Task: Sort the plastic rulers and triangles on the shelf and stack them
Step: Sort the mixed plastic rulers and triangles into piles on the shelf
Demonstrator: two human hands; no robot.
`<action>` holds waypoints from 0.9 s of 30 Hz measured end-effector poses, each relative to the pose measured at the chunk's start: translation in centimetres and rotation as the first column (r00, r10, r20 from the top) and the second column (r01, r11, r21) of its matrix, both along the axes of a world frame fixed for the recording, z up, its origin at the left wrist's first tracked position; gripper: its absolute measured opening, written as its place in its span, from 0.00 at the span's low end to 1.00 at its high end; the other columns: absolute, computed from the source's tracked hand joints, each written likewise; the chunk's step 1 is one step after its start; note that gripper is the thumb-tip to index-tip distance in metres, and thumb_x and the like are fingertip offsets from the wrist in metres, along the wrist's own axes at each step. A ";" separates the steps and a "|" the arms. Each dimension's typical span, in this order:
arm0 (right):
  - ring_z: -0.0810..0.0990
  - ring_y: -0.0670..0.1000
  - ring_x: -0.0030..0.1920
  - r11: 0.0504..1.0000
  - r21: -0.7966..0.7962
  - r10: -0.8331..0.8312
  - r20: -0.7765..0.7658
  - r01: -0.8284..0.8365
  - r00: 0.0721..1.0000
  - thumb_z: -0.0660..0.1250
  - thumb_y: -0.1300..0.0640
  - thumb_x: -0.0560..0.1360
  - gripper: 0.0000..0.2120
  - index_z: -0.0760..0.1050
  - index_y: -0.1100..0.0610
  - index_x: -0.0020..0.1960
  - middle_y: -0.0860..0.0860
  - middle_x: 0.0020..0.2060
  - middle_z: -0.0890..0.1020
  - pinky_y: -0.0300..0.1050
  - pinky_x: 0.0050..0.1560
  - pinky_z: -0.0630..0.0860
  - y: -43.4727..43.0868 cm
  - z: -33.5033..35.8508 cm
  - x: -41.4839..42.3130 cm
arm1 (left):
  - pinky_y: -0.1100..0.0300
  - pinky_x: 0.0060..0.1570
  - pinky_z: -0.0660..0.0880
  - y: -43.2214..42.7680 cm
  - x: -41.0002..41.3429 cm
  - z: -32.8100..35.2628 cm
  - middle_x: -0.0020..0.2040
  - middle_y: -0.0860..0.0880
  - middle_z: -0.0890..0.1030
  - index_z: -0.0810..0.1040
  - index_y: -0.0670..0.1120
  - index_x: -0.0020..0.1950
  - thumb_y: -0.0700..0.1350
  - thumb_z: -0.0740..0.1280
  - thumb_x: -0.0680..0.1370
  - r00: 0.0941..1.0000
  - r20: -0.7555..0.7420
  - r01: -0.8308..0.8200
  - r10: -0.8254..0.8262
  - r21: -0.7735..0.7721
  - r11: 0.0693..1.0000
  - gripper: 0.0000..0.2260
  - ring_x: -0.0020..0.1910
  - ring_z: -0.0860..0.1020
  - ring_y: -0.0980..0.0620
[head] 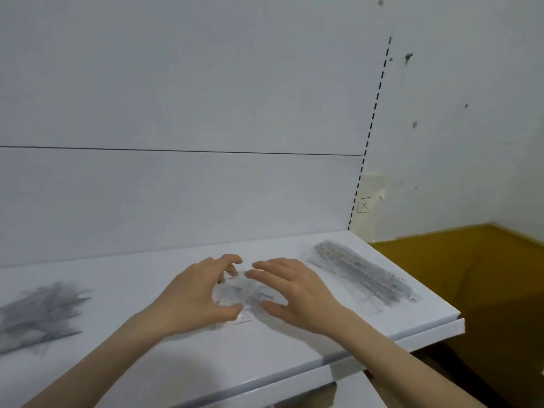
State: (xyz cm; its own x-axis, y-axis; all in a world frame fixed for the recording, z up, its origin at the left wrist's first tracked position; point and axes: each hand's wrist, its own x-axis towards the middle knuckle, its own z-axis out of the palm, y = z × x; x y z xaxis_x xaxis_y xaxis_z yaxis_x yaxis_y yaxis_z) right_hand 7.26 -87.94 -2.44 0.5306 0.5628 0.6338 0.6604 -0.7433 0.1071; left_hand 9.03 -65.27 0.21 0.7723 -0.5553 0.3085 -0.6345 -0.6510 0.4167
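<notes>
Shelf: a white shelf (338,343) with a pale back panel behind it; its right end stops short of a yellow floor (471,275).
Sorted rulers: a grey pile of clear rulers (365,275) lies lengthwise near the back right corner of the shelf; the pieces look roughly lined up, though the blur hides single edges.
Loose heap: an untidy grey heap of clear pieces (41,310) sits toward the left end of the shelf, fanned out at many angles; whether it holds rulers, triangles or both cannot be told.
Middle stack: a small stack of clear triangles (241,295) lies flat at the middle of the shelf, between the two hands; the corners at the front edge of the stack do not quite line up.
Left hand: the left hand (194,298) is curled, thumb at the near side of the stack and fingertips at the far side; it appears to touch the stack without lifting it.
Right hand: the right hand (297,293) is spread wide, fingers at the far right side of the stack and thumb low at the near side; it grips nothing.
Step in hand: likely squaring up the triangle stack by pressing its sides inward from both hands.
Next move: probably a gentle push from both sides until the stray corners sit flush; after that, a reach to the loose heap at the left end for more pieces; thin slick plastic may slide, so light pressure seems wise.
</notes>
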 end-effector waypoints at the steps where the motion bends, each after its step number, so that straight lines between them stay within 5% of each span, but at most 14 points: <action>1: 0.78 0.51 0.56 0.999 0.004 0.051 0.029 -0.051 0.998 0.73 0.53 0.71 0.21 0.76 0.54 0.62 0.50 0.59 0.80 0.44 0.54 0.74 1.5 -0.2 0.6 | 0.65 0.52 0.71 1.3 -0.3 0.0 0.53 0.68 0.73 0.60 0.70 0.59 0.65 0.65 0.62 1.000 0.011 -0.015 0.015 0.002 1.000 0.27 0.52 0.72 0.64; 7: 0.81 0.52 0.48 0.935 0.072 0.340 0.104 -0.348 0.935 0.68 0.57 0.76 0.09 0.82 0.55 0.54 0.51 0.55 0.82 0.46 0.40 0.78 12.2 -0.4 4.0 | 0.66 0.54 0.70 11.7 -2.5 0.4 0.53 0.69 0.71 0.58 0.74 0.56 0.66 0.64 0.63 0.971 0.007 -0.237 0.237 0.033 0.971 0.25 0.54 0.70 0.67; 10: 0.82 0.52 0.45 0.885 0.019 0.457 0.162 -0.466 0.875 0.68 0.59 0.76 0.07 0.82 0.54 0.52 0.50 0.51 0.84 0.44 0.33 0.77 18.4 -0.1 5.0 | 0.71 0.53 0.68 17.5 -3.9 0.1 0.53 0.71 0.70 0.62 0.68 0.63 0.65 0.67 0.65 0.939 0.017 -0.343 0.343 0.051 0.938 0.28 0.53 0.70 0.69; 13: 0.83 0.51 0.43 0.849 -0.038 0.517 0.259 -0.527 0.816 0.66 0.60 0.76 0.07 0.83 0.55 0.50 0.49 0.48 0.84 0.43 0.31 0.77 24.2 0.2 5.7 | 0.72 0.52 0.66 23.4 -5.2 -0.1 0.55 0.69 0.67 0.63 0.63 0.67 0.71 0.59 0.62 0.882 0.106 -0.468 0.459 0.097 0.878 0.34 0.54 0.69 0.68; 17: 0.83 0.49 0.39 0.889 -0.021 0.446 0.269 -0.457 0.854 0.70 0.65 0.69 0.09 0.82 0.55 0.47 0.48 0.40 0.84 0.40 0.27 0.75 29.8 -0.1 7.8 | 0.68 0.56 0.65 31.8 -6.7 -0.7 0.59 0.67 0.63 0.64 0.59 0.68 0.72 0.54 0.64 0.819 0.096 -0.574 0.566 0.125 0.809 0.35 0.58 0.63 0.69; 20: 0.79 0.49 0.30 0.954 -0.095 0.295 0.130 -0.284 0.947 0.75 0.66 0.55 0.16 0.80 0.52 0.40 0.46 0.31 0.81 0.39 0.21 0.70 32.3 -0.8 9.7 | 0.68 0.54 0.67 37.5 -7.6 -1.3 0.61 0.63 0.69 0.69 0.57 0.66 0.64 0.66 0.71 0.750 0.098 -0.661 0.654 0.146 0.736 0.26 0.59 0.69 0.62; 22: 0.78 0.49 0.28 0.951 -0.216 0.236 0.048 -0.221 0.970 0.76 0.65 0.50 0.19 0.80 0.50 0.38 0.45 0.29 0.80 0.38 0.25 0.74 32.9 -1.0 10.3 | 0.65 0.56 0.68 40.7 -8.2 -1.5 0.62 0.59 0.73 0.72 0.56 0.64 0.57 0.70 0.72 0.697 0.102 -0.716 0.709 0.129 0.686 0.21 0.59 0.71 0.58; 25: 0.83 0.45 0.37 0.903 -0.361 0.246 -0.012 -0.233 0.969 0.77 0.61 0.49 0.22 0.83 0.47 0.41 0.41 0.33 0.83 0.46 0.50 0.80 32.5 -0.7 10.6 | 0.62 0.55 0.68 44.4 -9.0 -1.2 0.57 0.60 0.73 0.74 0.57 0.61 0.54 0.70 0.73 0.639 0.080 -0.769 0.765 0.087 0.633 0.18 0.55 0.70 0.59; 27: 0.83 0.43 0.40 0.896 -0.406 0.194 -0.008 -0.180 0.981 0.75 0.62 0.45 0.27 0.84 0.47 0.43 0.42 0.34 0.84 0.50 0.53 0.79 32.8 0.4 10.6 | 0.61 0.53 0.69 46.6 -9.3 -0.7 0.55 0.60 0.73 0.74 0.57 0.59 0.52 0.69 0.74 0.616 0.071 -0.788 0.784 0.057 0.614 0.14 0.53 0.69 0.59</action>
